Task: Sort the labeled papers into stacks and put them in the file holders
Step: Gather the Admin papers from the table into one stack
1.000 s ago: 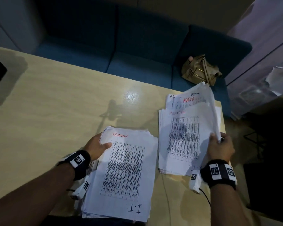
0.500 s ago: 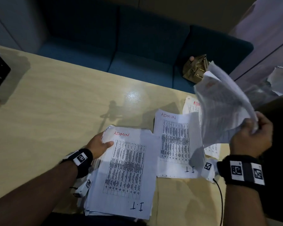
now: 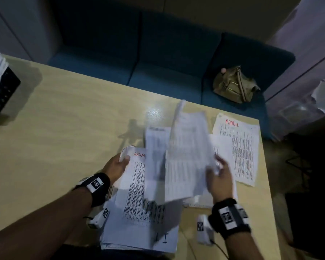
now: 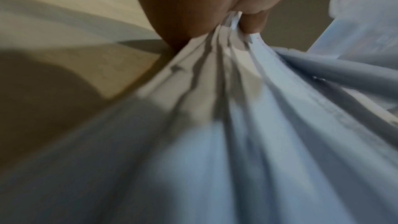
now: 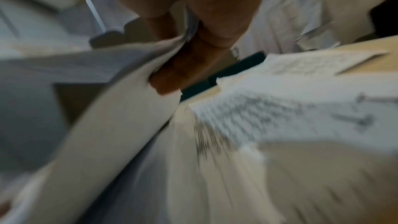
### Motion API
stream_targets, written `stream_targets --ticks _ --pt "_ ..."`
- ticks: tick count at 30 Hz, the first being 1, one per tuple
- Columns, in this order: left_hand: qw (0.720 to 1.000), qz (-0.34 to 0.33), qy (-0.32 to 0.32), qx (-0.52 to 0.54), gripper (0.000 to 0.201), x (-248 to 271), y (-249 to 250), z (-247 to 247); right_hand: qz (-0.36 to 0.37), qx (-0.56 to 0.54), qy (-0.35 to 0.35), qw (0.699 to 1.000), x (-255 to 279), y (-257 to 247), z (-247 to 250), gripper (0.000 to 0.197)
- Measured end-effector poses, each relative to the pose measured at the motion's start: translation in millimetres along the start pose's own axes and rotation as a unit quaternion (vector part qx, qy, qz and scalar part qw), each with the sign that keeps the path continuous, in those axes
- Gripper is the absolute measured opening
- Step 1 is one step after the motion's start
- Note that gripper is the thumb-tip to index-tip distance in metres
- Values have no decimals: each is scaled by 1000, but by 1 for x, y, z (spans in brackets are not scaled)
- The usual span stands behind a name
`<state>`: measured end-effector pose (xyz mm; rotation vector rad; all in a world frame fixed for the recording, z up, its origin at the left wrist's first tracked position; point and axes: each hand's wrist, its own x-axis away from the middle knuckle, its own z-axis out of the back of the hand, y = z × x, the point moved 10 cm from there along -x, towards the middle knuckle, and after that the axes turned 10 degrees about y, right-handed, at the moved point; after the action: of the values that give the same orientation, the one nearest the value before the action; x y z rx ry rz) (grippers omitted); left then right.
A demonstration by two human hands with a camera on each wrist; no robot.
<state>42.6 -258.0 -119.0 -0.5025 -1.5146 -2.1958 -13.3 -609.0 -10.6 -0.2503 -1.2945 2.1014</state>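
A stack of printed papers (image 3: 139, 212) marked ADMIN in red lies at the table's near edge. My left hand (image 3: 118, 165) pinches its far left corner, and the left wrist view shows several sheet edges (image 4: 228, 43) squeezed between thumb and finger. My right hand (image 3: 219, 177) holds a bundle of sheets (image 3: 188, 156) in the air, blurred, over the gap between the stacks; in the right wrist view the fingers (image 5: 172, 77) curl round the bundle's edge (image 5: 133, 91). More ADMIN papers (image 3: 238, 149) lie flat at the table's right end.
The wooden table (image 3: 64, 132) ends just right of the papers. A black mesh file holder (image 3: 5, 91) with paper in it stands at the far left. Beyond the table is a blue sofa (image 3: 158, 62) with a tan bag (image 3: 235, 85).
My right hand lifted a bundle off the right stack, raised it to the right, then swung it down and left over the near stack. My left hand now pinches the stack's corner.
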Motion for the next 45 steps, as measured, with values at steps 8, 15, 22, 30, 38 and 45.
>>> stream_targets --ticks 8,15,22,30,38,45 --pt "996 51 24 75 47 2 -5 12 -21 188 -224 956 41 45 -85 66" --pt "997 -26 -22 65 56 8 19 10 21 241 -244 939 30 15 -92 75" --pt "998 -54 20 0 48 7 18 16 20 165 -149 975 -5 -20 -122 85" --pt "998 -20 -4 61 76 4 10 16 15 247 -284 926 13 1 -148 77" --pt "998 -63 -2 25 69 -1 16 11 191 292 -136 927 -23 -53 -149 80" --pt "996 -71 34 31 51 -6 18 12 314 355 -302 827 19 -61 -240 67"
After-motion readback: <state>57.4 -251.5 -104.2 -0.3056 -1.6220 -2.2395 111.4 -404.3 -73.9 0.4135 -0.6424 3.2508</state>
